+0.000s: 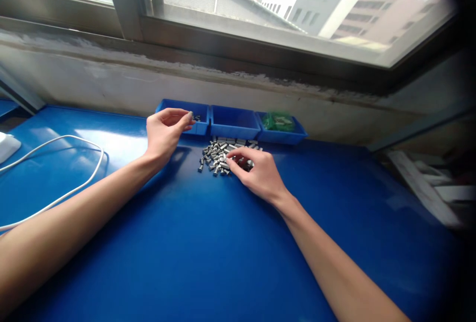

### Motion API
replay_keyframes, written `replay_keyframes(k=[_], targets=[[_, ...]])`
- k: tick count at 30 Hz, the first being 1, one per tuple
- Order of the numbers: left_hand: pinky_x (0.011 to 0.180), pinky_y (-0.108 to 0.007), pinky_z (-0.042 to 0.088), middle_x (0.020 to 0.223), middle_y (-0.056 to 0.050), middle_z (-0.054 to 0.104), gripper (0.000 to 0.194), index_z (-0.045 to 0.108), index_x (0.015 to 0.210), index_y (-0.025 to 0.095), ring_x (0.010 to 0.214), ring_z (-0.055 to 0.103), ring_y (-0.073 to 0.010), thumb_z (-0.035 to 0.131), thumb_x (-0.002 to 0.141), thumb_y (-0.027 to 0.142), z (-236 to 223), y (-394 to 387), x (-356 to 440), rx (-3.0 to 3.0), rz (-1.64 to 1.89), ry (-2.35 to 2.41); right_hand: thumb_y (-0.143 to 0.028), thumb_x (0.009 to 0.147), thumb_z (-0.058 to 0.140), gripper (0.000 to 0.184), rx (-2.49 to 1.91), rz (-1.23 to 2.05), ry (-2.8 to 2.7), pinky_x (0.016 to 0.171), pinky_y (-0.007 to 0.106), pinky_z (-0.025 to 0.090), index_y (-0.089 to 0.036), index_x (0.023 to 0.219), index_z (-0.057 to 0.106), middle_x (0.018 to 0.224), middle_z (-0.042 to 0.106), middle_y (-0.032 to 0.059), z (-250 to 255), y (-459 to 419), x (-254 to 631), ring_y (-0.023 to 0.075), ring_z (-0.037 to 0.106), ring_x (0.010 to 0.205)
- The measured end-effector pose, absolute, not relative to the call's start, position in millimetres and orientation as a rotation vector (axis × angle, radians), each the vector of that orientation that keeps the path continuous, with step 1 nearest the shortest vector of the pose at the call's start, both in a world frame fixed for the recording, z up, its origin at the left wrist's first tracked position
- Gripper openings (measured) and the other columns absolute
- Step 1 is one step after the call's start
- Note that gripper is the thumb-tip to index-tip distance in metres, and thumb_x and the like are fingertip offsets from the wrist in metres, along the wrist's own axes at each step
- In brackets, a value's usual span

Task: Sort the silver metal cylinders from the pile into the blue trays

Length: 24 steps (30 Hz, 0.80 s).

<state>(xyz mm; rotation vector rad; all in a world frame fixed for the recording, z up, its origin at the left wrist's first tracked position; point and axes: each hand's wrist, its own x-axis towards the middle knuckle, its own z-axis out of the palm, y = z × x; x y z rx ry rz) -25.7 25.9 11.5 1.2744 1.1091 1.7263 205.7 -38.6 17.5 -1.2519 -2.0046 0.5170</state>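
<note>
A pile of small grey metal parts [215,152], which look like short bolts or pins, lies on the blue table. My right hand [258,171] is over the right side of this pile, thumb and fingertips pinched at the parts; what is between them cannot be made out. At the front rim of the left blue bin [203,129], my left hand [163,134] has its thumb and forefinger pinched together. Anything in that pinch is too small to name. Some small dark parts [197,118] show inside this bin, just beyond the left fingertips.
Joined to the left bin are a middle blue bin [235,125] and a right blue bin [284,136] holding a green bag [278,121]. A white cable [97,163] curves over the table's left side towards a white device [8,146]. Behind the bins rises a wall with a window.
</note>
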Motion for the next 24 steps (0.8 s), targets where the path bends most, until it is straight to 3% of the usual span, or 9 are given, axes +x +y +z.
replay_keyframes(k=[4, 7, 15, 24], targets=[[0.081, -0.032, 0.065, 0.083, -0.008, 0.079, 0.034, 0.075, 0.093, 0.013, 0.08, 0.078, -0.0199, 0.087, 0.073, 0.038, 9, 30, -27, 1.149, 1.731, 1.106, -0.022, 0.09, 0.067, 0.01, -1.103, 0.306, -2.277, 0.087, 0.037, 0.054, -0.02, 0.097, 0.073, 0.101, 0.076, 0.0077, 19, -40, 211, 0.0232, 0.069, 0.095], [0.079, -0.031, 0.065, 0.085, -0.008, 0.079, 0.035, 0.075, 0.094, 0.013, 0.081, 0.078, -0.0201, 0.086, 0.075, 0.04, 8, 27, -24, 1.281, 1.676, 1.077, -0.021, 0.089, 0.067, 0.013, -1.009, 0.218, -2.419, 0.091, 0.041, 0.052, -0.02, 0.101, 0.072, 0.103, 0.076, 0.0086, 24, -39, 215, 0.0253, 0.066, 0.098], [0.071, -0.027, 0.065, 0.082, -0.007, 0.079, 0.029, 0.076, 0.098, 0.013, 0.074, 0.077, -0.0196, 0.078, 0.084, 0.038, 8, 10, -14, 1.673, 1.48, 0.986, -0.016, 0.089, 0.064, 0.014, -0.926, 0.18, -2.515, 0.086, 0.04, 0.052, -0.02, 0.1, 0.071, 0.096, 0.076, 0.0071, 24, -34, 218, 0.0237, 0.064, 0.089], [0.072, -0.025, 0.064, 0.082, -0.006, 0.079, 0.02, 0.077, 0.096, 0.013, 0.072, 0.076, -0.0176, 0.074, 0.084, 0.028, 10, 2, -9, 1.849, 1.422, 0.962, -0.011, 0.086, 0.062, 0.013, -0.95, 0.11, -2.459, 0.077, 0.034, 0.05, -0.019, 0.09, 0.072, 0.085, 0.075, 0.0055, 17, -33, 219, 0.0212, 0.064, 0.081]])
